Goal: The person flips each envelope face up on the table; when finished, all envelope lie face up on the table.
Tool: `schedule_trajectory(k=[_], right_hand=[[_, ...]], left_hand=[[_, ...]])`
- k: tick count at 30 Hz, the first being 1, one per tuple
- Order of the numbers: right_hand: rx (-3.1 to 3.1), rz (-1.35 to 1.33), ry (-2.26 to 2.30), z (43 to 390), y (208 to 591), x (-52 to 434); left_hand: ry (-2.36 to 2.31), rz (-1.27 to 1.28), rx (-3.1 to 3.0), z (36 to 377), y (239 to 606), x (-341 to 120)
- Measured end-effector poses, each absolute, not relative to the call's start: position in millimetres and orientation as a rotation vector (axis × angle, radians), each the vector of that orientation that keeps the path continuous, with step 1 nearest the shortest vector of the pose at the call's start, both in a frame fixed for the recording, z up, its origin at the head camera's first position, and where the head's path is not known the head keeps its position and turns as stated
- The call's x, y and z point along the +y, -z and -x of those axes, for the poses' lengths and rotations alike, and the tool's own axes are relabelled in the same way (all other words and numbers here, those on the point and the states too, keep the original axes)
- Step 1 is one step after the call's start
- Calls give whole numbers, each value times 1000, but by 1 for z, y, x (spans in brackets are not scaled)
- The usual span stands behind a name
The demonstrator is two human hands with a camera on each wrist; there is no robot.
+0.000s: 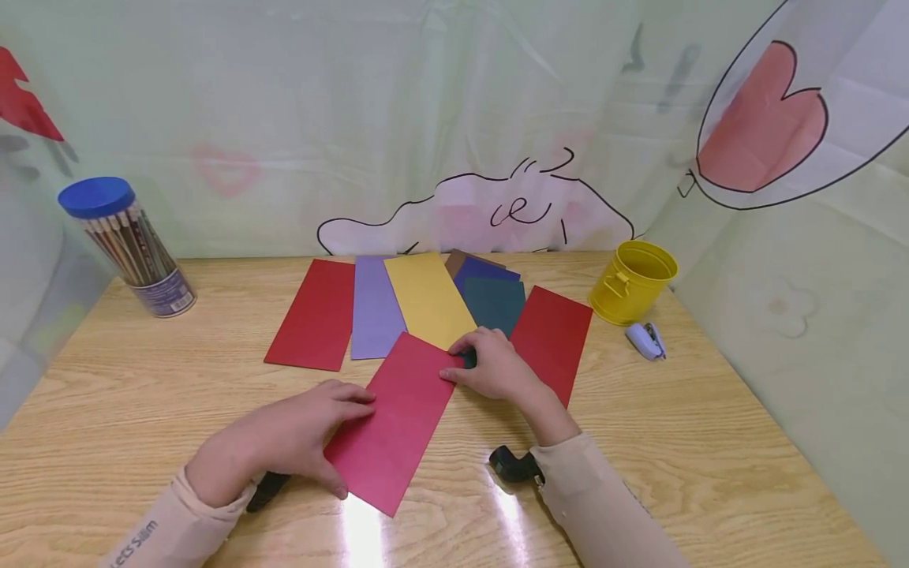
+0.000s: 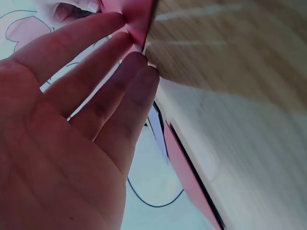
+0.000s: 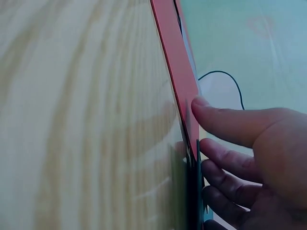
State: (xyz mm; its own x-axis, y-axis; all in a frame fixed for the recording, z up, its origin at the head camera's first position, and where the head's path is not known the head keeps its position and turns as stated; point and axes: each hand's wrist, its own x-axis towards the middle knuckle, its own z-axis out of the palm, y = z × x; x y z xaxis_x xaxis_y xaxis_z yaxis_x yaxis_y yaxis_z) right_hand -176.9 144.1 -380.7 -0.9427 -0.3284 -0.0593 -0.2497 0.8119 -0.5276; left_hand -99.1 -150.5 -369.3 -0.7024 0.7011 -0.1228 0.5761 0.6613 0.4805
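Two hands on one red paper strip (image 1: pixel 398 422), which lies slanted on the tabletop (image 1: pixel 710 442). Left hand (image 1: pixel 284 442): fingers nearly straight, pressed together, resting on the strip's left edge, thumb at its lower side. Right hand (image 1: pixel 497 367): fingers loosely bent, tips touching the strip's upper right corner. Behind: fanned coloured sheets (image 1: pixel 426 304), partly under the right hand; yellow bucket (image 1: pixel 632 282); small stapler (image 1: pixel 646 341); pencil tub (image 1: pixel 128 244). Strip flat, uncreased, matte red.

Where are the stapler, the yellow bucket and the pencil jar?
stapler (image 1: pixel 646 341), head view, middle of its pale body.
yellow bucket (image 1: pixel 629 290), head view, its outer wall.
pencil jar (image 1: pixel 135 256), head view, its clear side below the blue lid.
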Motion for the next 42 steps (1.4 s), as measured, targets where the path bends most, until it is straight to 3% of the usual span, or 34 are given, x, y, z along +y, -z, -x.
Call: schedule_trajectory(k=[26,42], right_hand=[[2839,432,859,178,382,144],[2814,356,1001,183,383,151]], left_hand=[[-541,-1140,2661,106,372,-157],[-756,-1248,2634,108,366,-160]])
